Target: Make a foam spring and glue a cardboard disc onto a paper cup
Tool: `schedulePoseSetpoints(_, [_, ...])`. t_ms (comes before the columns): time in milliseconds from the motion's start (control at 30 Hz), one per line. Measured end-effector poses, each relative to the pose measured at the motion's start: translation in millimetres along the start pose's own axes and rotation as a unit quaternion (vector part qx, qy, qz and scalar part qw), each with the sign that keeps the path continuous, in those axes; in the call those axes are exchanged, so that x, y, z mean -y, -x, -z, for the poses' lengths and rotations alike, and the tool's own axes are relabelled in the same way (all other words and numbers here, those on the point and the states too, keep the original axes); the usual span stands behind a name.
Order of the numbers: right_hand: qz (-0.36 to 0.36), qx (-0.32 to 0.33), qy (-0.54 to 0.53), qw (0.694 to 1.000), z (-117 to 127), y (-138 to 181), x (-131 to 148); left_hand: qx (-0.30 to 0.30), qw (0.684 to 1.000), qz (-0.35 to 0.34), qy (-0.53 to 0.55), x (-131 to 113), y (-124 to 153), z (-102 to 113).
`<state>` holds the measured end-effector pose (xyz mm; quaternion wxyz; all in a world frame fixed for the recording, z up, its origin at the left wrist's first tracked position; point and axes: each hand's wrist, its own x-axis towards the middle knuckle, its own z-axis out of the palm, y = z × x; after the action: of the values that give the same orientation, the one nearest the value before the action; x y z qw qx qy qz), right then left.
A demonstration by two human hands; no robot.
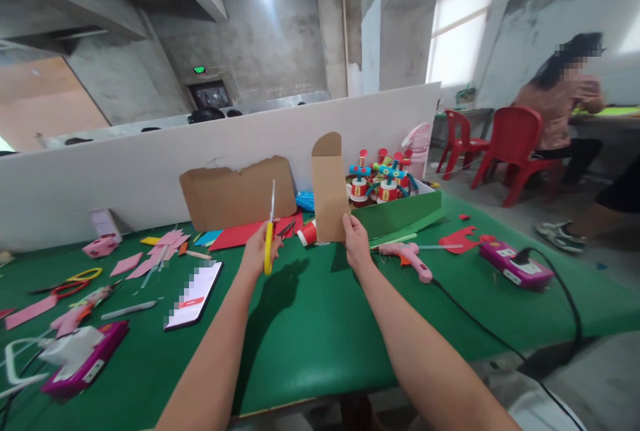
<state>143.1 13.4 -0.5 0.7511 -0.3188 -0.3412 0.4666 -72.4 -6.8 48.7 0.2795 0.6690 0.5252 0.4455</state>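
My left hand [256, 249] is closed around yellow-handled scissors [269, 244], whose blades point upward. In my right hand [356, 241] is a tall strip of brown cardboard [330, 197], pinched at its lower right edge and held upright above the table. The strip has a rounded flap at its top, marked off by a fold or edge. Just behind it lies a red paper cup [308, 233], partly hidden. A pink glue gun [411, 259] rests on the table to the right of my right hand.
A green box [400, 213] holds several red-and-blue cup figures [388, 185]. Brown cardboard [240, 194] leans against the white partition [140, 181]. On the green table [310, 331] lie a phone [194, 296], pink paper scraps [170, 241] and purple power strips [516, 264]. A person sits at the right.
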Motion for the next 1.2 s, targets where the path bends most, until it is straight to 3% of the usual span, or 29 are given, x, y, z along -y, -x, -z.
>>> schedulePoseSetpoints(167, [0.019,-0.016,-0.038,0.999,0,0,4,0.096,0.965,-0.094,-0.225,8,13,-8])
schedulePoseSetpoints(333, [0.014,-0.007,-0.044,0.999,-2,2,5,0.131,0.922,-0.069,-0.358,-1,25,-7])
schedulePoseSetpoints(567, [-0.013,0.025,-0.034,0.999,-5,4,6,0.183,0.897,-0.081,-0.393,-10,30,-14])
schedulePoseSetpoints(1200, [0.023,0.045,0.03,0.998,-7,6,8,0.168,0.888,-0.084,-0.42,-9,31,-23])
